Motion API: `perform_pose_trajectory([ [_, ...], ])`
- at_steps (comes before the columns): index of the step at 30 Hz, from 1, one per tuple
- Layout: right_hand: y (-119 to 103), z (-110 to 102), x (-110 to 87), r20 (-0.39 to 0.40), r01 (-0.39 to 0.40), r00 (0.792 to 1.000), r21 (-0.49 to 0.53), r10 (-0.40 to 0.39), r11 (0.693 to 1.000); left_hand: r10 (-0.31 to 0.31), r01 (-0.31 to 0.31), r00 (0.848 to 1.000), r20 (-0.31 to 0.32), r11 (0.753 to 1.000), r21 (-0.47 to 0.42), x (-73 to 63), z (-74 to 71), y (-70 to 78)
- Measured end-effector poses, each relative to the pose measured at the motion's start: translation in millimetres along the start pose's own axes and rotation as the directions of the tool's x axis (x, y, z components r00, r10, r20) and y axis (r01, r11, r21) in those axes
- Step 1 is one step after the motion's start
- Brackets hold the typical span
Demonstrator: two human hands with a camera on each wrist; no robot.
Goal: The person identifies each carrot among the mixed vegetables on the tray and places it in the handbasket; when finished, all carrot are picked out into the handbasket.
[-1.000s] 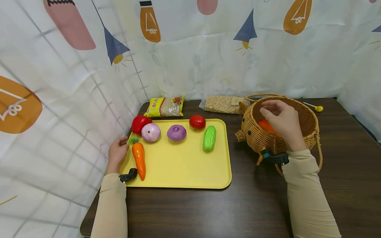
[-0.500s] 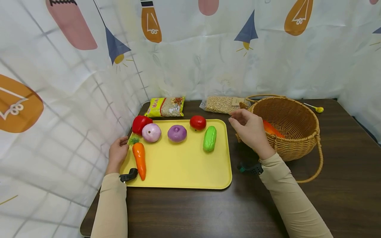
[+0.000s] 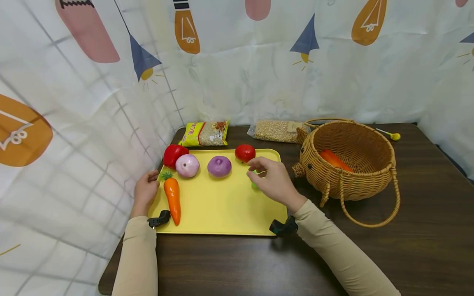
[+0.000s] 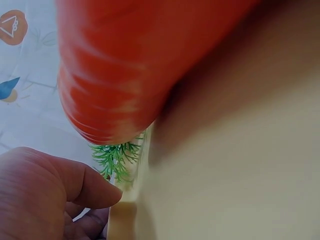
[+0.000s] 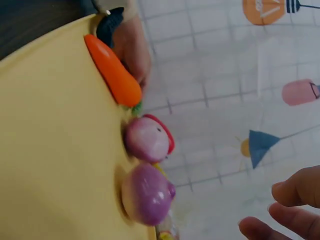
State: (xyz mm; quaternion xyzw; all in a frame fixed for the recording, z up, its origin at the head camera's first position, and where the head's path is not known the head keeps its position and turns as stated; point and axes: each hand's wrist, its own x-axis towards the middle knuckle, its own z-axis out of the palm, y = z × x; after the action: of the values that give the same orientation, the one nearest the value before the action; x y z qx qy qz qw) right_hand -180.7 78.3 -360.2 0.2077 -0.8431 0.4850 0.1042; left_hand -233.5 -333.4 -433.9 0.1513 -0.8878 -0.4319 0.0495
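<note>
At the yellow tray's [image 3: 218, 207] left edge is my left hand [image 3: 145, 191]; in the left wrist view its thumb lies on the rim with fingers curled at the outer side, gripping it. A toy carrot [image 3: 172, 199] with green leaves lies just beside that hand. Over the tray's right side hovers my right hand [image 3: 275, 183], holding nothing, thumb and fingers apart in the right wrist view. Beneath it, a bright green toy cucumber [image 3: 254, 186] is mostly hidden. Also on the tray are a red tomato [image 3: 245, 153], a purple onion [image 3: 219, 166], a paler onion [image 3: 187, 165] and a red pepper [image 3: 175, 155].
Right of the tray stands a pig-shaped wicker basket [image 3: 355, 181] with rope handles, an orange-red item [image 3: 333, 159] inside. Behind the tray lie a yellow printed bag [image 3: 205, 133] and a clear bag of grains [image 3: 275, 130]. A small yellow-ended stick [image 3: 394, 135] is at the back right.
My right hand has moved left from above the basket to over the tray's right side, now covering most of the cucumber. The left hand has stayed at the tray's edge.
</note>
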Motion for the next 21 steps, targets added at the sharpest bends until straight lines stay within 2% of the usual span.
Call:
perform_pose_trajectory([
  [7,-14,52,-2.0,0.086,0.059,0.994,0.063,-0.064,0.996,-0.003,0.003,1.000,0.004,1.000,-0.010,-2.4,0.8,-2.3],
  [9,-15,65,-2.4,0.112,0.054,0.992,0.089,-0.064,0.995,-0.006,0.006,1.000,0.001,1.000,-0.014,-2.0,2.1,-2.3],
  [15,-22,95,-4.8,0.207,-0.063,0.978,0.221,0.016,0.973,-0.011,0.011,1.000,0.011,1.000,-0.016,-1.4,4.5,0.7],
  [21,-33,134,2.2,0.200,-0.168,0.973,0.271,0.115,0.948,-0.010,0.009,1.000,-0.014,1.000,-0.025,-3.3,1.4,1.5],
])
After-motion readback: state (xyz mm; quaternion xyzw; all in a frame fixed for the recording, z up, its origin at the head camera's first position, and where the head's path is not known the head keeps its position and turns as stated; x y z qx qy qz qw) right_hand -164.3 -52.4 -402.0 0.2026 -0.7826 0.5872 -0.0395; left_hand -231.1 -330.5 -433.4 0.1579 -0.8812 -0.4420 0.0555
